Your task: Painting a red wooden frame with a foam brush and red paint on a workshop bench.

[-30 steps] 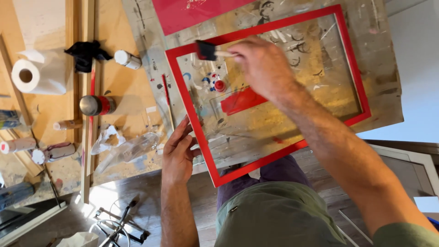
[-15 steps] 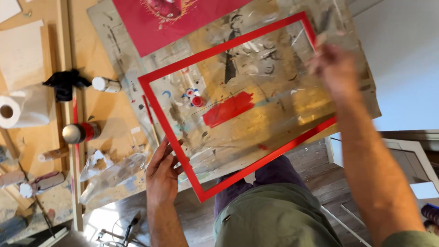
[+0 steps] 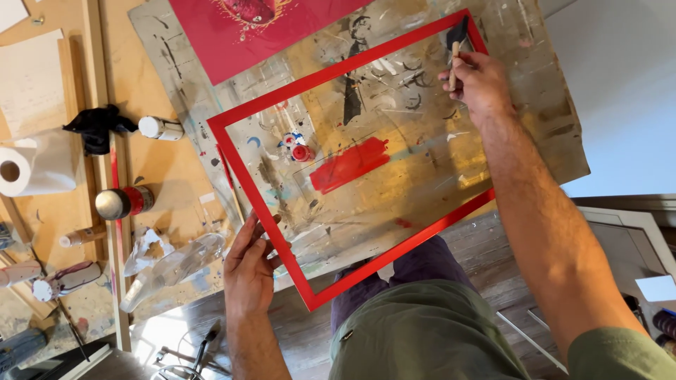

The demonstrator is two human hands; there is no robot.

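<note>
A red rectangular frame (image 3: 243,176) lies tilted over a paint-stained board (image 3: 535,77). My left hand (image 3: 248,271) grips the frame's lower left side near the bottom corner. My right hand (image 3: 479,84) is closed on a small foam brush (image 3: 456,39) with a wooden handle, its dark head touching the frame's top right corner. Inside the frame, on the board, sit a smear of red paint (image 3: 348,164) and a small red-capped paint bottle (image 3: 298,148).
A red printed sheet (image 3: 239,28) lies at the board's top. On the wooden table to the left are a paper roll (image 3: 35,165), a black cloth (image 3: 95,127), a white bottle (image 3: 160,128), a metal-lidded can (image 3: 121,203), crumpled plastic (image 3: 169,260) and paint tubes (image 3: 63,280).
My right hand has carried the brush from the frame's upper left part across to its top right corner. The view has shifted, and my left hand still holds the frame's left side.
</note>
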